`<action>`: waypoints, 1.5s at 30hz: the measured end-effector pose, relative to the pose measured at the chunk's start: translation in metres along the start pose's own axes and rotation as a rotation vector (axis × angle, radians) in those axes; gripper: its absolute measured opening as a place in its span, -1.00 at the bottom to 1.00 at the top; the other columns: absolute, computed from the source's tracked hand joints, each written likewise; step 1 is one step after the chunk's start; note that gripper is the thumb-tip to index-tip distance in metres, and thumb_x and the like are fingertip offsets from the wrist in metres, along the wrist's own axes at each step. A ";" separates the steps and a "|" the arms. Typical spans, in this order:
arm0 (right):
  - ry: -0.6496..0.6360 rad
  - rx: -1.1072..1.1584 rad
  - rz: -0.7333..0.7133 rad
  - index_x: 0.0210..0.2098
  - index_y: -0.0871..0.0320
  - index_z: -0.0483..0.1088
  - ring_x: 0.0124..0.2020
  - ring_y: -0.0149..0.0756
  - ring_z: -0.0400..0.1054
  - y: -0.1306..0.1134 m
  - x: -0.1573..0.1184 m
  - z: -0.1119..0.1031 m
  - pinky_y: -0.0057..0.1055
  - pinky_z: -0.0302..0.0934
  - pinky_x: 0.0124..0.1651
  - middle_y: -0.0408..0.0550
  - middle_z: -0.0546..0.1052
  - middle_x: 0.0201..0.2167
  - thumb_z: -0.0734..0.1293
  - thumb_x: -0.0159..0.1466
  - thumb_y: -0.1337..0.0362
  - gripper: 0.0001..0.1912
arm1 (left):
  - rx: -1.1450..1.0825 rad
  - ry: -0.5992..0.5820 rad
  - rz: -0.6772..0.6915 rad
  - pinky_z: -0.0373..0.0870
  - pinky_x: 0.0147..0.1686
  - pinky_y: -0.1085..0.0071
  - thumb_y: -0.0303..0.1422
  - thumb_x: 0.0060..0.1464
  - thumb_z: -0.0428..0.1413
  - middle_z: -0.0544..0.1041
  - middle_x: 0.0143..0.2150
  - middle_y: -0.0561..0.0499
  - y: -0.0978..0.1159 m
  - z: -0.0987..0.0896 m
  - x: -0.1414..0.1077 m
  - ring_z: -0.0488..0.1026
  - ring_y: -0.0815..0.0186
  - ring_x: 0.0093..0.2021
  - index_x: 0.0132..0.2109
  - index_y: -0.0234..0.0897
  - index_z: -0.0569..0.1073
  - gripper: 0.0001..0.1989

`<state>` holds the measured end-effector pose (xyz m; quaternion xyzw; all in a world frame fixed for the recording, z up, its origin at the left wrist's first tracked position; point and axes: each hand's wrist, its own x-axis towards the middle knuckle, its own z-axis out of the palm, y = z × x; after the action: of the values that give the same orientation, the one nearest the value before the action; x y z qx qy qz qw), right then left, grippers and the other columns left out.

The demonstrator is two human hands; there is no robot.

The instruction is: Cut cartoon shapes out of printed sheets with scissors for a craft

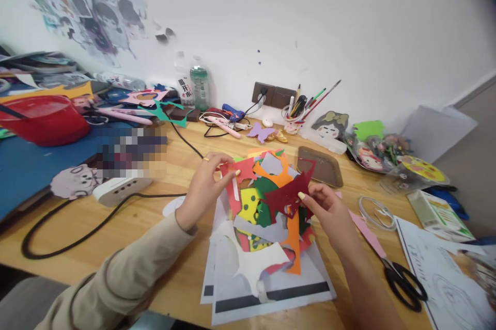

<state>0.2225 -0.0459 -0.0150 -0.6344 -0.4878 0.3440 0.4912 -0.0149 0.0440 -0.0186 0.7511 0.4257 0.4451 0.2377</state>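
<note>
My left hand (207, 188) is closed on the left edge of a red paper scrap (247, 171), its thumb on top. My right hand (327, 208) pinches a dark red paper scrap (284, 197) full of cut-out gaps between thumb and fingers. Both pieces are over a loose heap of coloured offcuts, among them a yellow spotted piece (248, 205), an orange strip (294, 247), a grey piece (259, 230) and a white cut-out (258, 263). Beneath the heap lie white sheets (318, 273) with a black band near the lower edge.
Black-handled scissors (405, 286) lie at the right, near a coiled white cable (375, 214). A brown tray (321, 166) sits behind my right hand. On the left are a white power strip (122, 188), its black cord (73, 255) and a red bowl (46, 121).
</note>
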 end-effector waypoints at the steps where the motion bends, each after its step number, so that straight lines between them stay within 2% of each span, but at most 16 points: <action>1: 0.013 0.048 0.005 -0.42 0.11 0.19 -0.44 -0.36 0.28 0.001 0.001 -0.001 -0.47 0.15 -0.44 -0.15 0.39 -0.46 0.34 0.08 0.16 -0.76 | -0.003 0.011 0.013 0.28 -0.23 0.31 -0.33 0.02 0.06 0.40 -0.21 -0.09 0.001 -0.001 0.000 0.32 0.22 -0.17 -0.27 -0.31 0.37 -0.86; 6: 0.105 0.283 -0.030 -0.33 0.03 0.22 -0.41 -0.40 0.33 -0.002 0.005 -0.013 -0.47 0.21 -0.39 -0.20 0.41 -0.39 0.37 0.04 0.15 -0.73 | -0.014 0.043 0.078 0.24 -0.14 0.32 -0.36 0.04 0.05 0.42 -0.25 -0.04 0.007 -0.004 -0.001 0.33 0.25 -0.16 -0.33 -0.28 0.37 -0.93; 10: 0.091 0.349 -0.057 -0.15 -0.07 0.22 -0.45 -0.37 0.32 -0.006 0.005 -0.020 -0.41 0.25 -0.39 -0.24 0.36 -0.46 0.33 0.00 -0.04 -0.54 | -0.016 0.034 0.079 0.24 -0.16 0.31 -0.36 0.05 0.05 0.44 -0.29 -0.04 0.008 -0.004 -0.003 0.35 0.25 -0.21 -0.32 -0.27 0.38 -0.93; 12: 0.047 0.296 -0.031 -0.12 -0.03 0.24 -0.44 -0.33 0.33 -0.007 0.003 -0.016 -0.36 0.26 -0.35 -0.22 0.38 -0.50 0.32 -0.01 -0.05 -0.50 | -0.015 0.032 0.075 0.24 -0.15 0.30 -0.36 0.05 0.05 0.44 -0.28 -0.05 0.008 -0.003 -0.003 0.35 0.24 -0.20 -0.32 -0.28 0.39 -0.92; 16: -0.015 0.050 0.042 -0.33 0.13 0.34 -0.37 -0.23 0.34 -0.002 -0.003 0.000 -0.29 0.21 -0.29 -0.07 0.46 -0.43 0.39 0.00 0.13 -0.71 | -0.017 0.035 0.070 0.25 -0.15 0.31 -0.35 0.05 0.04 0.45 -0.28 -0.05 0.009 -0.003 -0.002 0.35 0.24 -0.19 -0.32 -0.28 0.40 -0.90; 18: 0.000 -0.073 0.041 -0.39 0.16 0.34 -0.37 -0.21 0.32 0.002 -0.003 0.006 -0.27 0.20 -0.30 -0.02 0.45 -0.38 0.39 0.00 0.13 -0.72 | -0.020 0.039 0.068 0.25 -0.15 0.32 -0.35 0.05 0.04 0.45 -0.29 -0.05 0.009 -0.003 -0.002 0.36 0.24 -0.19 -0.33 -0.28 0.42 -0.89; 21: 0.062 -0.175 0.017 -0.28 0.16 0.29 -0.31 -0.18 0.29 0.010 -0.002 0.010 -0.24 0.19 -0.27 -0.01 0.39 -0.30 0.40 -0.02 0.10 -0.62 | -0.025 0.046 0.065 0.25 -0.15 0.31 -0.34 0.05 0.05 0.46 -0.28 -0.06 0.011 -0.003 -0.002 0.36 0.23 -0.19 -0.34 -0.29 0.43 -0.88; 24: 0.078 -0.182 0.021 -0.13 0.16 0.20 -0.27 -0.16 0.29 0.015 -0.001 0.013 -0.21 0.20 -0.23 -0.02 0.36 -0.32 0.40 -0.03 0.11 -0.48 | -0.035 0.048 0.060 0.25 -0.15 0.32 -0.34 0.04 0.05 0.46 -0.28 -0.06 0.011 -0.003 -0.002 0.36 0.23 -0.18 -0.38 -0.29 0.43 -0.88; 27: 0.042 -0.107 0.050 -0.10 0.15 0.18 -0.24 -0.15 0.32 0.012 -0.002 0.015 -0.20 0.22 -0.20 -0.01 0.40 -0.29 0.37 0.03 0.12 -0.50 | -0.051 0.052 0.053 0.27 -0.16 0.34 -0.35 0.05 0.05 0.45 -0.29 -0.06 0.011 -0.003 -0.002 0.36 0.25 -0.18 -0.37 -0.28 0.42 -0.88; 32: -0.034 0.078 0.095 -0.31 0.14 0.35 -0.26 -0.17 0.36 -0.002 -0.006 0.013 -0.28 0.27 -0.24 -0.03 0.48 -0.28 0.37 0.05 0.14 -0.73 | -0.082 0.065 0.040 0.36 -0.24 0.40 -0.32 0.06 0.03 0.43 -0.25 -0.06 0.009 -0.004 -0.003 0.37 0.27 -0.18 -0.31 -0.28 0.42 -0.87; 36: 0.047 0.287 0.082 -0.28 0.05 0.34 -0.43 -0.38 0.37 -0.007 -0.005 -0.002 -0.43 0.28 -0.35 -0.17 0.50 -0.36 0.39 0.04 0.20 -0.76 | -0.063 0.074 0.050 0.39 -0.26 0.42 -0.32 0.07 0.02 0.43 -0.24 -0.06 0.008 -0.005 -0.004 0.38 0.27 -0.16 -0.31 -0.27 0.41 -0.87; 39: 0.113 0.442 0.034 -0.36 0.00 0.35 -0.57 -0.49 0.30 -0.007 -0.002 -0.015 -0.51 0.25 -0.43 -0.27 0.47 -0.46 0.40 0.01 0.17 -0.78 | -0.017 0.084 0.082 0.39 -0.27 0.43 -0.34 0.08 0.01 0.42 -0.23 -0.06 0.008 -0.005 -0.004 0.37 0.27 -0.16 -0.27 -0.27 0.40 -0.87; 42: 0.129 0.532 0.005 -0.41 -0.03 0.36 -0.61 -0.50 0.25 -0.006 -0.001 -0.018 -0.53 0.22 -0.50 -0.30 0.45 -0.51 0.43 -0.06 0.15 -0.77 | 0.077 0.140 0.135 0.33 -0.16 0.31 -0.36 0.07 0.04 0.40 -0.17 -0.08 0.008 -0.004 -0.004 0.33 0.22 -0.11 -0.18 -0.26 0.37 -0.84; 45: 0.094 0.538 0.022 -0.39 0.00 0.38 -0.60 -0.48 0.26 -0.006 0.000 -0.011 -0.51 0.24 -0.49 -0.25 0.46 -0.49 0.42 -0.03 0.18 -0.79 | 0.179 0.190 0.242 0.18 -0.03 0.13 -0.39 0.04 0.06 0.35 -0.06 -0.14 0.011 -0.002 -0.007 0.27 0.14 -0.03 -0.09 -0.27 0.33 -0.75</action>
<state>0.2314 -0.0487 -0.0061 -0.5018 -0.3485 0.4366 0.6604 -0.0139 0.0323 -0.0128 0.7697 0.3907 0.4996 0.0732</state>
